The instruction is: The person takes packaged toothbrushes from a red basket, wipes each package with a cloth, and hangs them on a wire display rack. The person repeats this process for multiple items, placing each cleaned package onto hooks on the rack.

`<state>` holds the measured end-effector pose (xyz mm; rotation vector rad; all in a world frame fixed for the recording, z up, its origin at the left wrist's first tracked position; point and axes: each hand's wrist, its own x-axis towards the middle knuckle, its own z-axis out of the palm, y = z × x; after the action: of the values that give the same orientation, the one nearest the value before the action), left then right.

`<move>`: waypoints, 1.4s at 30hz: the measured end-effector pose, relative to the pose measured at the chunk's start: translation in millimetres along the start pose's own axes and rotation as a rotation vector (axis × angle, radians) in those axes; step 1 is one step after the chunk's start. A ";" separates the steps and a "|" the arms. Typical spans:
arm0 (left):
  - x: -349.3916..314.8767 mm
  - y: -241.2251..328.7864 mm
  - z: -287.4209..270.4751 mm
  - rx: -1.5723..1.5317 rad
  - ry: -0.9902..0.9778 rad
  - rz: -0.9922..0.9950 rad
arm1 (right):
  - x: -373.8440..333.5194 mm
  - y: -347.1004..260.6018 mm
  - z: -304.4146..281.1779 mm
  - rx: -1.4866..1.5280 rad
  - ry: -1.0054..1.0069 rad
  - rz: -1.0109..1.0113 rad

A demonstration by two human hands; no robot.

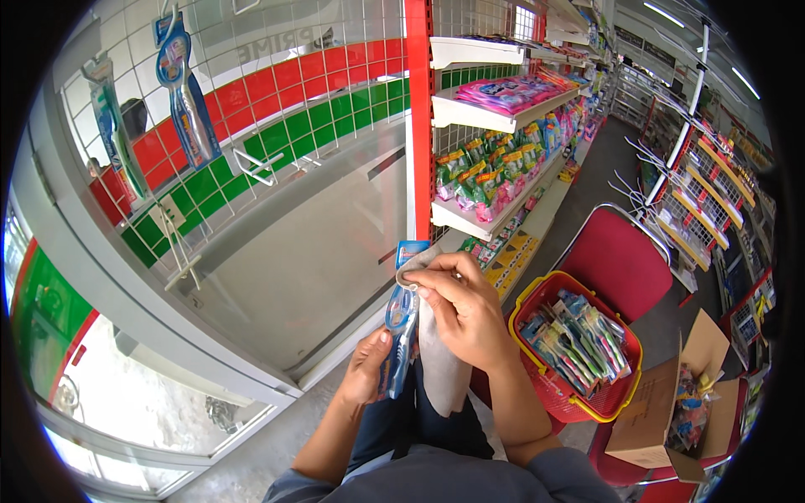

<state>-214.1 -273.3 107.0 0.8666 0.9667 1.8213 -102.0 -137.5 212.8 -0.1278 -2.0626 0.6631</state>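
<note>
My left hand [366, 366] is closed round the lower part of a blue packaged toothbrush [401, 335], which stands upright in front of my body. With fingers pinched, my right hand [464, 303] holds a light grey cloth [444, 369] against the upper part of the package. The cloth hangs down below that hand. Part of the package is hidden behind the cloth and fingers. Ahead on the left, a blue packaged toothbrush [186, 101] and a green packaged one [116, 134] hang from hooks on a white wire grid [327, 109].
A red basket [579, 411] with a yellow rim holds several packaged toothbrushes [579, 344] at my right, near a red chair [616, 260]. An open cardboard box [641, 419] sits beyond the basket. White shelves [474, 113] with packets line the aisle ahead. Glass panels are at left.
</note>
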 end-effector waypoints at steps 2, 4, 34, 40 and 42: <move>-0.8 -3.0 -1.7 -0.008 -0.009 0.004 | 2.6 5.7 -3.7 -0.084 0.011 -0.036; -2.0 -4.7 -4.3 -0.009 0.028 -0.011 | 3.1 9.3 -9.5 -0.168 0.070 0.016; -6.4 -4.6 -1.8 0.050 0.045 -0.059 | -4.7 8.3 -19.5 -0.280 0.068 -0.054; -3.8 -8.0 -1.4 0.246 0.040 0.066 | -4.4 9.3 -15.9 -0.309 0.032 -0.084; -5.2 -7.0 -1.1 0.327 0.045 0.072 | -4.6 8.0 -14.8 -0.327 0.037 -0.096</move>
<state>-210.5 -276.2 99.5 1.0729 1.3007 1.7769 -88.7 -126.3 211.4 -0.2249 -2.1133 0.2589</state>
